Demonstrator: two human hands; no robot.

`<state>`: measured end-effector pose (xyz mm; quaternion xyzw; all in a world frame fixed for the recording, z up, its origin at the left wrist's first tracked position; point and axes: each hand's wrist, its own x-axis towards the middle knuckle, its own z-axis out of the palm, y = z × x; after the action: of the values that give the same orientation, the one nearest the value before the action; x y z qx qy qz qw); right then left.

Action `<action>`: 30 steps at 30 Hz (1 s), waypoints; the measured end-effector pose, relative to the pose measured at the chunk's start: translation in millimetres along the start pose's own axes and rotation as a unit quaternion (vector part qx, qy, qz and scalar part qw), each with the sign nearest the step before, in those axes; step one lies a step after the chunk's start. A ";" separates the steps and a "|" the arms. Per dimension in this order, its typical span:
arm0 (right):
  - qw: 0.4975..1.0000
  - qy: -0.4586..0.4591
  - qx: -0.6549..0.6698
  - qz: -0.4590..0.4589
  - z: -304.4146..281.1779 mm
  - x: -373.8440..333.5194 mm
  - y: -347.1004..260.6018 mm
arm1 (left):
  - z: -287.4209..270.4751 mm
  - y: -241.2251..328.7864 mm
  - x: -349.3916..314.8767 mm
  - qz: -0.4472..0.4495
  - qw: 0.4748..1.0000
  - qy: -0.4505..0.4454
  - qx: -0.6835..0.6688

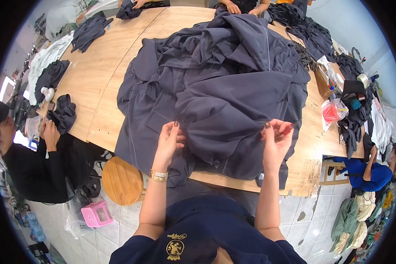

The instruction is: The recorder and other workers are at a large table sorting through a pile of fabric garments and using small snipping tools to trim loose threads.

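Observation:
In front of me a large heap of dark grey garments (242, 94) covers the middle of the wooden table. At its near side, one dark grey garment with a gathered, elastic-looking edge (215, 127) lies bunched between my hands. My left hand (169, 140) pinches its gathered edge between thumb and forefinger. On the other side my right hand (277, 135) is closed on the same garment, with the thumb and fingertips pressed together on the cloth. The exact fold under the right fingertips is partly hidden. A gold-coloured bracelet (159, 175) circles my left wrist.
Bare wooden table (97, 75) shows left of the heap. A round wooden stool (122, 181) and a pink plastic stool (96, 214) stand at lower left. Other people work around the table. At right lie a red-and-clear plastic bag (334, 111) and dark cloth (310, 37).

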<state>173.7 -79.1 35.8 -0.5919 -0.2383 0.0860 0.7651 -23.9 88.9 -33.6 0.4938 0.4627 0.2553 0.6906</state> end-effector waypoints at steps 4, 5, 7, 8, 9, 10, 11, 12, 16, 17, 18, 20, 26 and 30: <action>0.996 -0.061 -0.047 -0.049 17.9 8.2 3.9 | 22.7 5.6 -2.7 0.339 0.901 0.207 0.178; 0.994 -0.066 -0.061 -0.060 18.5 10.5 10.2 | 40.4 27.3 -13.8 0.376 0.890 0.191 0.171; 0.990 -0.075 -0.091 -0.083 27.2 9.2 11.6 | 58.7 55.9 -21.4 0.459 0.849 0.128 0.230; 0.986 -0.076 -0.111 -0.095 32.7 6.3 10.6 | 67.1 64.2 -20.8 0.491 0.831 0.091 0.245; 0.984 -0.072 -0.117 -0.117 35.2 5.3 13.4 | 77.2 71.8 -18.1 0.509 0.808 0.083 0.285; 0.988 -0.073 -0.098 -0.094 36.6 2.0 13.1 | 86.9 77.7 -16.8 0.526 0.782 0.076 0.325; 0.987 -0.071 -0.107 -0.094 38.3 0.0 9.9 | 94.8 82.6 -17.2 0.522 0.756 0.086 0.385; 0.986 -0.070 -0.115 -0.094 38.3 -1.3 6.8 | 95.2 81.0 -15.1 0.525 0.755 0.083 0.384; 0.991 -0.060 -0.101 -0.060 24.7 -5.9 20.4 | 86.2 68.6 -11.2 0.476 0.741 -0.006 0.474; 0.994 -0.060 -0.071 -0.050 22.5 -7.5 23.1 | 83.7 66.2 -11.9 0.451 0.772 -0.029 0.447; 0.997 -0.061 -0.040 -0.040 20.8 -9.6 25.2 | 81.8 64.6 -12.9 0.423 0.802 -0.051 0.419; 0.997 -0.059 -0.026 -0.037 18.7 -14.1 28.9 | 80.2 61.9 -14.0 0.408 0.814 -0.060 0.410; 0.991 -0.126 -0.021 0.037 24.0 -32.2 5.7 | 80.3 56.6 -16.9 0.447 0.835 -0.029 0.319; 0.981 -0.161 -0.106 0.011 24.0 -37.3 5.6 | 83.7 57.5 -23.1 0.457 0.841 -0.012 0.291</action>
<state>130.9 -72.2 25.1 -0.6509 -0.3592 0.1629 0.6487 46.5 54.9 35.2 0.8301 0.2295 0.3898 0.3260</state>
